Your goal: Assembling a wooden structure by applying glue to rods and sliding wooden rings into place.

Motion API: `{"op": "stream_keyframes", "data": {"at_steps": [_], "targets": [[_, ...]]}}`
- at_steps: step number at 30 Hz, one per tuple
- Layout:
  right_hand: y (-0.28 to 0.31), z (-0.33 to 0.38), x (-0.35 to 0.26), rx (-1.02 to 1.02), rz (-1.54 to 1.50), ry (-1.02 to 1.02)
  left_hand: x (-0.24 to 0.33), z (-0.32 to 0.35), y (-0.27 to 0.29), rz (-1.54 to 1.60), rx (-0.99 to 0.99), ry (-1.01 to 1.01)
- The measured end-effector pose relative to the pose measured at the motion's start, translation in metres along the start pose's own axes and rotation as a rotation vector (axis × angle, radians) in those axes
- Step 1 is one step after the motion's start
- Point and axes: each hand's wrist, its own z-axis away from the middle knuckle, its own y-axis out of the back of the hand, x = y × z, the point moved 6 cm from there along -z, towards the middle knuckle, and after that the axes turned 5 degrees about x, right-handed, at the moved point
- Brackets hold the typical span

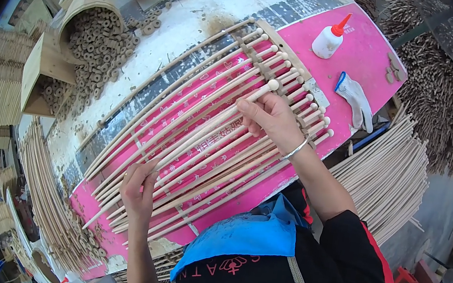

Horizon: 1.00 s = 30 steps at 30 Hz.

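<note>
Slender pale-wood rod with round ball tip held above pink-topped counter; pinched near tip by right hand, gripped lower down by left hand. Judged light, stiff; best taken below tip.

Rods: smooth matt wood; glove: cloth; bottle: plastic.

The right hand pinches a wooden rod just below its ball tip — the left hand is farther down its length. Other ball-tipped rods line the pink sheet, near a red-nozzled white bottle.
</note>
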Motion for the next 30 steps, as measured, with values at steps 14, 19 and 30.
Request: {"op": "stream_keyframes", "data": {"at_steps": [14,19,30], "targets": [[0.087,0.027,-0.024,0.289,0.011,0.168,0.0,-0.059,-0.07,-0.003,0.006,-0.136],[0.102,0.031,-0.016,0.336,-0.025,0.145,0.005,-0.066,-0.086,0.01,0.0,-0.14],[0.108,0.033,-0.008,0.335,0.008,0.13,0.013,-0.071,-0.103,-0.096,0.003,-0.195]]}}
